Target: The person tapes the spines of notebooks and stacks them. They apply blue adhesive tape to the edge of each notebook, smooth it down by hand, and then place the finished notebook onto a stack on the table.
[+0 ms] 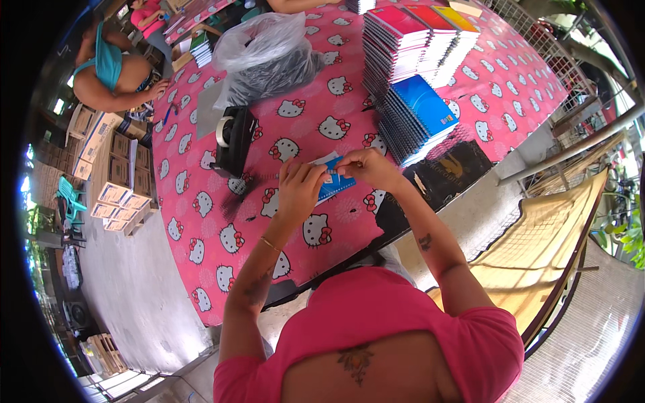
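Note:
A small blue-covered notebook (344, 183) with white pages lies on the table in front of me, between my hands. My left hand (302, 183) grips its left side with the fingers bent over the upper edge. The fingers of my right hand (371, 168) are pinched together at the notebook's top edge; whatever is between them is too small to make out. A stack of blue spiral notebooks (420, 111) stands just beyond my right hand. Left of my left hand sits a black tape dispenser (236, 144) with a roll of tape.
Taller stacks of red and yellow spiral notebooks (403, 33) stand behind the blue ones. A plastic bag (269, 57) of dark contents lies on the pink patterned tablecloth (225, 265). A co-worker (114, 67) leans at the table's left side. Cardboard boxes (121, 171) are stacked on the floor.

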A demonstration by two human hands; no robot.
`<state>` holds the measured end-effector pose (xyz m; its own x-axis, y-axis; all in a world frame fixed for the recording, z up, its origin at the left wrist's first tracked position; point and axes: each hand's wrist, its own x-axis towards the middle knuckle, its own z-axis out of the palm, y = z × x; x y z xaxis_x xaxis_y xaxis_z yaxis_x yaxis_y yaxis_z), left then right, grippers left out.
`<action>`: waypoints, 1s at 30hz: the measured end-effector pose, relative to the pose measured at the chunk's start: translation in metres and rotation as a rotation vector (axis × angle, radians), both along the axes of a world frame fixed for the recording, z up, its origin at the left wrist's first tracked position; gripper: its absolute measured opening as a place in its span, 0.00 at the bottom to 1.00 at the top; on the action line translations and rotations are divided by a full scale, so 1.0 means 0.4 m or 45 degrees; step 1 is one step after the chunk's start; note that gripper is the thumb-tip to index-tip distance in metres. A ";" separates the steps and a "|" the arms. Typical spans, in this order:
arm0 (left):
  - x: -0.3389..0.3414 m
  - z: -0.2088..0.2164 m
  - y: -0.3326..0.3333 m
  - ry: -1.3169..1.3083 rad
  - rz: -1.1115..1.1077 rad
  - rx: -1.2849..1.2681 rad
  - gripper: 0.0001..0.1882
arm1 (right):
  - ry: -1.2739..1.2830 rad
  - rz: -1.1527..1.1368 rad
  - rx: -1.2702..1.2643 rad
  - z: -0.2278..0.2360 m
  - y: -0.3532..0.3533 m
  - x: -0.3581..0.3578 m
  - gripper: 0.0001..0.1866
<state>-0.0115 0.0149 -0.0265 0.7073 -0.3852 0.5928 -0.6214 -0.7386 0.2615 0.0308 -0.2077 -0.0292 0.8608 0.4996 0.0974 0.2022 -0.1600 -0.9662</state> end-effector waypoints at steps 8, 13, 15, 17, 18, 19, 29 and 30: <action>-0.007 0.034 -0.006 0.073 -0.044 0.121 0.09 | -0.290 0.045 0.007 0.018 0.018 -0.006 0.06; -0.019 0.116 -0.028 0.261 -0.057 0.167 0.11 | -0.510 -0.315 -0.190 0.020 0.045 -0.041 0.11; -0.025 0.171 -0.060 0.406 0.063 -0.088 0.12 | -0.620 -0.560 -0.205 0.109 0.036 -0.083 0.17; -0.047 0.274 -0.157 0.558 0.214 -0.596 0.14 | -0.730 -0.654 -0.065 0.257 -0.013 -0.124 0.24; -0.053 0.322 -0.196 0.586 0.058 -0.765 0.16 | -0.694 -0.569 0.050 0.312 -0.049 -0.142 0.26; -0.041 0.365 -0.238 0.611 -0.107 -0.935 0.17 | -0.659 -0.487 0.159 0.346 -0.089 -0.157 0.29; 0.297 0.293 -0.474 0.027 -0.017 -0.210 0.16 | -0.420 -0.541 -0.503 0.285 -0.434 0.146 0.29; 0.292 0.257 -0.485 -0.187 0.069 -0.155 0.16 | -0.388 -0.551 -0.471 0.244 -0.448 0.154 0.30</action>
